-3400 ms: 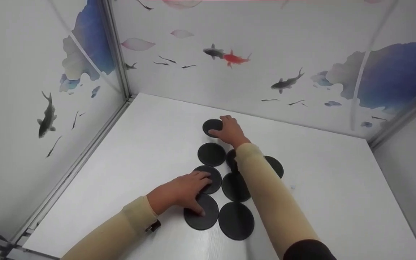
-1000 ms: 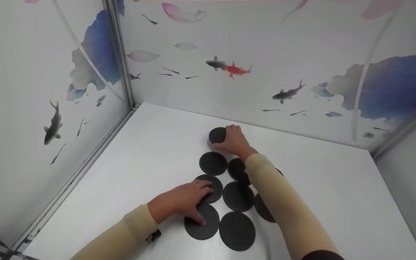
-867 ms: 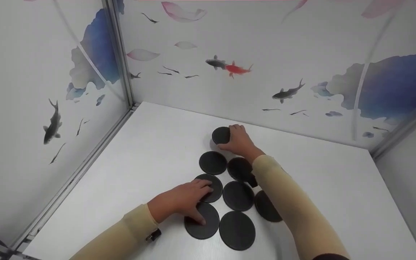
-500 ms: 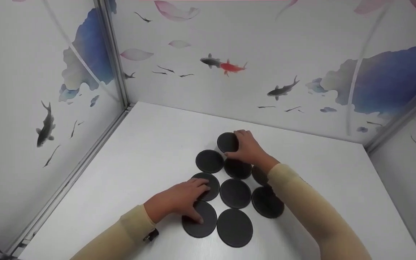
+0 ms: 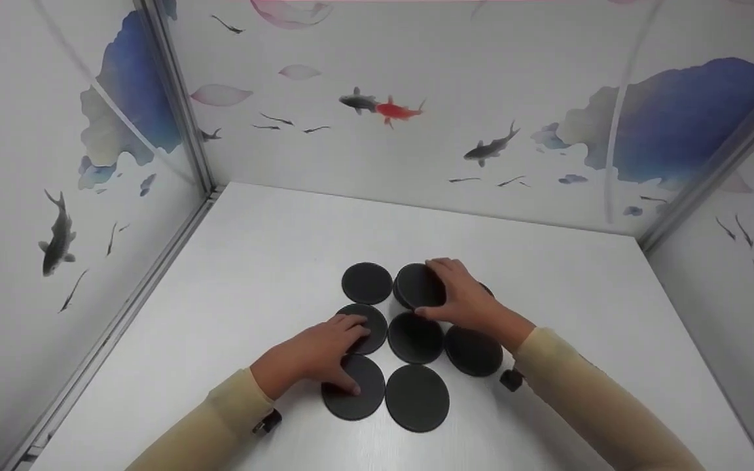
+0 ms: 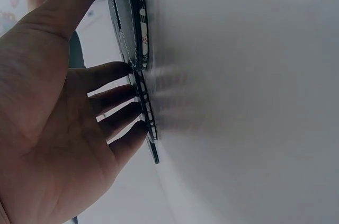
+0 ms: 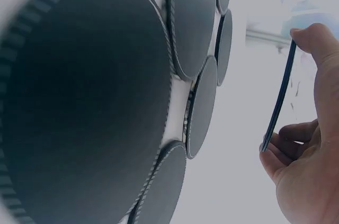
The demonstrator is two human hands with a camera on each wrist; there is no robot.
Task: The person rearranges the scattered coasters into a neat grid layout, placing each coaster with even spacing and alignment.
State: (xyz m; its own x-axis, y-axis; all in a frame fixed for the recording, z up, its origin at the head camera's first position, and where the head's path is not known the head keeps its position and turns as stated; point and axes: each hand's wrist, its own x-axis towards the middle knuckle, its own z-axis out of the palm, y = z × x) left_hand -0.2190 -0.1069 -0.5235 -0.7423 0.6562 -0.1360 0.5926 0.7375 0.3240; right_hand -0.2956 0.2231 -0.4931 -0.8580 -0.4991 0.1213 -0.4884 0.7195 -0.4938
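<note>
Several black round coasters with stitched rims lie flat on the white table. My right hand [image 5: 465,297] pinches one coaster [image 5: 418,286] by its edges, thumb on the near side and fingers on the far side. That coaster overlaps another below it in the head view; the right wrist view shows the held coaster [image 7: 280,94] edge-on, apart from the others. My left hand [image 5: 308,353] rests with spread fingers on a mid-left coaster [image 5: 377,327] and its thumb on the front-left coaster [image 5: 367,379]. In the left wrist view the fingertips touch coaster edges.
Other coasters lie close together: one at back left [image 5: 367,283], a centre one [image 5: 416,340], a right one [image 5: 472,353] and a front one [image 5: 417,399]. One behind the right hand is mostly hidden. White panels [image 5: 403,157] printed with fish enclose the table [image 5: 272,248].
My right hand has carried its coaster from the far side rightward and nearer, over the group. My left hand keeps its place on the coasters. The head view has shifted slightly.
</note>
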